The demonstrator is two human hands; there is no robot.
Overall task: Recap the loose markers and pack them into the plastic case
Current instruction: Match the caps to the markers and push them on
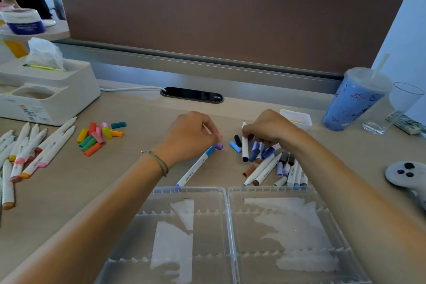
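Two hands are at work over the desk (129, 182), both mine. My left hand (191, 136) curls its fingers over the capped end of a blue marker (196, 167) that lies slanting on the wood, its other end almost touching the rim of the plastic case (227, 191). Whether my fingertips actually pinch the blue marker or only hover above it I cannot tell, since my knuckles hide them. A purple cap (219, 146) lies just beside those fingertips, and a light blue cap (235, 146) and a black cap (238, 140) lie between my two hands.

My right hand (269, 130) grips a black marker (245, 143), holding it nearly upright with its bare tip pointing away from me and its capped end resting on the desk. Under and just nearer me than that hand lies a heap of blue, purple and brown markers (276, 168), with a brown cap (249, 171) loose at its edge.

Well to the left of my left hand sits a cluster of bright caps (96, 137), and further left a spread of uncapped markers (30, 150). The plastic case lies open close in front of me, between my forearms, both halves holding no markers.
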